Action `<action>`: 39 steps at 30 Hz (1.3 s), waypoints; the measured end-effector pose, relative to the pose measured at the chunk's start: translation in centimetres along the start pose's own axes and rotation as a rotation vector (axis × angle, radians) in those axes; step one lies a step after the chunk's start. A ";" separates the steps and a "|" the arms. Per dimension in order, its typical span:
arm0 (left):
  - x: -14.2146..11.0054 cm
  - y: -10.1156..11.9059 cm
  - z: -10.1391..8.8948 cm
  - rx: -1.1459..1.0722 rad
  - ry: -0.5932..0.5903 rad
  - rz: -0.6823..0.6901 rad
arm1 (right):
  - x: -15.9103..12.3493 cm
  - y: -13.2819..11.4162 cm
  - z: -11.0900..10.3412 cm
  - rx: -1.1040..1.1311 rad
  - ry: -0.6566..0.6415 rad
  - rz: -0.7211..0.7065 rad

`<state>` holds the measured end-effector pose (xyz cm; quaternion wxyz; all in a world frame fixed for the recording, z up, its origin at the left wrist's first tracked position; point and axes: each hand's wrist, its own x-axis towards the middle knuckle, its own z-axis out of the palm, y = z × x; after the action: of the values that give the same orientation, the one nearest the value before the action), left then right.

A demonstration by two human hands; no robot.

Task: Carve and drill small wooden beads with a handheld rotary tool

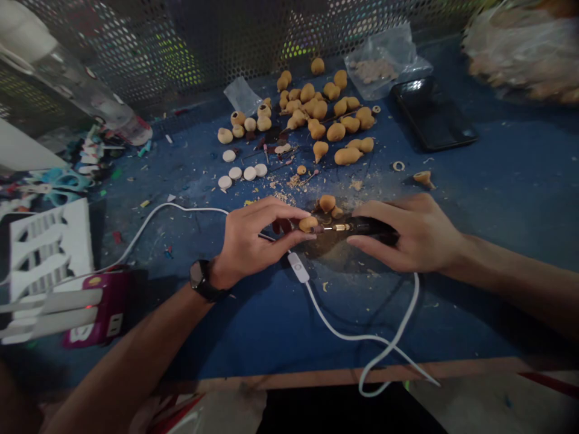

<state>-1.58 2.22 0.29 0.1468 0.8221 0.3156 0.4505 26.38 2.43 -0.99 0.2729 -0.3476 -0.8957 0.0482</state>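
Observation:
My left hand, with a black watch on its wrist, pinches a small tan gourd-shaped piece between thumb and fingertips. My right hand is wrapped round a dark pen-like rotary tool whose brass tip touches the piece. Both hands rest on the blue table. Another tan gourd lies just behind the tool tip. A white cable with an inline switch runs under my hands and loops off the front edge.
Several tan gourds and white discs lie at the back among sawdust. A black phone and plastic bags sit back right. A pink power strip and white rack stand left. Perforated metal closes the back.

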 end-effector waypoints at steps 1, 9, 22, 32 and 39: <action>0.0 0.0 0.0 -0.002 0.008 0.001 | 0.0 0.0 0.0 0.002 -0.002 -0.004; 0.1 0.0 -0.1 0.003 -0.019 -0.002 | 0.2 0.0 -0.2 0.031 -0.019 0.022; 0.0 0.0 0.0 0.004 0.005 -0.001 | -0.1 0.1 0.0 0.030 -0.010 0.021; 0.0 0.0 0.0 -0.011 -0.005 0.006 | -0.2 0.1 0.1 0.030 -0.032 0.039; -0.1 -0.1 0.1 0.022 -0.027 0.004 | -0.4 0.2 0.3 0.028 -0.050 0.055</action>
<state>-1.60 2.19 0.12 0.1409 0.8303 0.3169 0.4363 26.61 2.39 -1.45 0.2538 -0.3671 -0.8916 0.0768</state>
